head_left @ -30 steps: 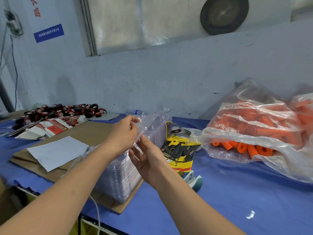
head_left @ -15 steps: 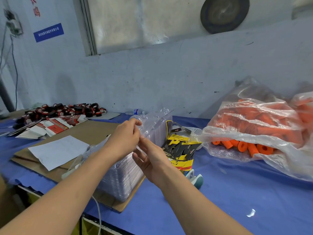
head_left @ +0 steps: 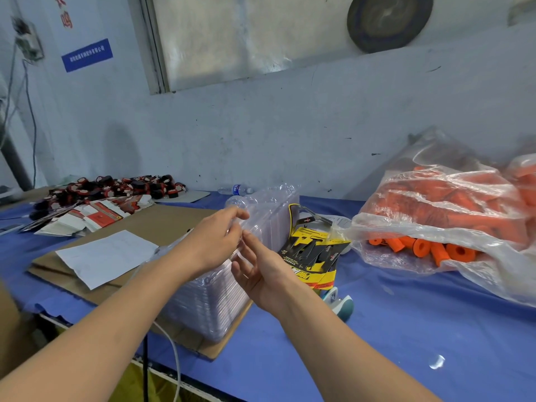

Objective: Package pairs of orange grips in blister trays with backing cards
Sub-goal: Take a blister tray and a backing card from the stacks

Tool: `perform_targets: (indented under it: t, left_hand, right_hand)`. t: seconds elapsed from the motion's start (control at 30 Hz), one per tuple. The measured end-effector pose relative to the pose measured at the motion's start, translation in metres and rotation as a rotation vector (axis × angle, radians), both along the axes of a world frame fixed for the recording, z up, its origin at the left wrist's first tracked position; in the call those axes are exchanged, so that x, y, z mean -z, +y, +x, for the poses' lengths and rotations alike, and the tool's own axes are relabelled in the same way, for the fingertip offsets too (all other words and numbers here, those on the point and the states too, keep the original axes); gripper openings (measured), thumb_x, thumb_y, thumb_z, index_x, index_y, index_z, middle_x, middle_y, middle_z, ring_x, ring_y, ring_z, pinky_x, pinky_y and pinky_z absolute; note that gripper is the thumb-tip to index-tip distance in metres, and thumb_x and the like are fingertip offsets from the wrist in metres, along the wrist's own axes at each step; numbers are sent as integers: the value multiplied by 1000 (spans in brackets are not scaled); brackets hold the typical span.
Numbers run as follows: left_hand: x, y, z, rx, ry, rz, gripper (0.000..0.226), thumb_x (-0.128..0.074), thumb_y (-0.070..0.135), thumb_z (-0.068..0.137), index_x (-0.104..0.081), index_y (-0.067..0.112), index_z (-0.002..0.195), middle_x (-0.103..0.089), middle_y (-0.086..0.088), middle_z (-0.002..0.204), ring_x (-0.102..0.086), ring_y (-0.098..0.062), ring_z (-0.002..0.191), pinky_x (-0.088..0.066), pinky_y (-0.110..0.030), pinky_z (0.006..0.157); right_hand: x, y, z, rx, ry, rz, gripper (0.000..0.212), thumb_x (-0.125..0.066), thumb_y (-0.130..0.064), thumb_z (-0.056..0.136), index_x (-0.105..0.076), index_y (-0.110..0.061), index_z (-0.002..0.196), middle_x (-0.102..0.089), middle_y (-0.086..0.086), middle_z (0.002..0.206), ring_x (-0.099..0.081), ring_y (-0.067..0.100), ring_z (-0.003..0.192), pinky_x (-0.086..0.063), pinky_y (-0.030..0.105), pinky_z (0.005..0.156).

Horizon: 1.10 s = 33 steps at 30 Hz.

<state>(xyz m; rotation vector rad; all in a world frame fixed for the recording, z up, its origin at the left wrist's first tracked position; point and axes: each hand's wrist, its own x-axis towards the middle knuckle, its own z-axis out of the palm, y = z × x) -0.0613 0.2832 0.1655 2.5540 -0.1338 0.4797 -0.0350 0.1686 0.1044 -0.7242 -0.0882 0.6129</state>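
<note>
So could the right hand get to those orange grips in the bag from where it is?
Probably yes. The right hand is busy at the clear blister tray, but the orange grips lie at the bag's open mouth, with only bare blue table between them.

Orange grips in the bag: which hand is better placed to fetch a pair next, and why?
The right hand, probably. It is nearer the orange grips and only touches the clear blister tray with its fingertips, while the left hand grips it.

left hand (head_left: 216,242) lower | blister tray (head_left: 261,210) tilted flatter | right hand (head_left: 262,268) closer
</note>
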Motion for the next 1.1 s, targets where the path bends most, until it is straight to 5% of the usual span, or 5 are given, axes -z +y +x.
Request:
perform_targets:
  t: [0.3,0.63,0.8,0.93,1.1]
  left_hand:
    - [2,5,-8,85,93,74,25,-63,40,86,-51,34,108,-54,12,114,-52,-2,106,-43,-21,80]
    - [-5,6,-4,75,168,39,38,-56,42,94,-46,36,130,-45,11,137,-50,-5,113,-38,-23,86]
    - [-7,7,-4,83,201,23,44,-55,40,94,-43,38,136,-41,12,143,-50,-5,115,-38,-29,95]
    - [-10,5,-7,64,180,73,34,-58,45,89,-47,38,121,-56,14,118,-56,1,95,-42,-28,79]
    - [-14,-10,-8,-63,125,457,20,-57,41,88,-51,23,94,-60,5,93,-55,-11,79,-42,-31,63]
  right_hand:
    - [7,-3,5,-42,-6,5,35,-74,-31,86,-68,-12,115,-75,2,105,-73,13,75,-55,22,56]
    - [8,0,5,-29,-28,88,65,-74,-42,74,-61,-6,127,-73,3,112,-71,10,72,-55,20,57]
    - [9,0,1,2,-21,116,42,-72,-36,77,-67,-10,110,-74,6,103,-71,14,73,-56,21,56]
    - [11,1,-1,25,-6,129,25,-68,-29,87,-68,-12,106,-75,4,101,-69,11,67,-55,21,55]
    - [14,3,0,40,-7,52,11,-60,-15,97,-69,-13,103,-75,2,86,-66,9,59,-52,20,52]
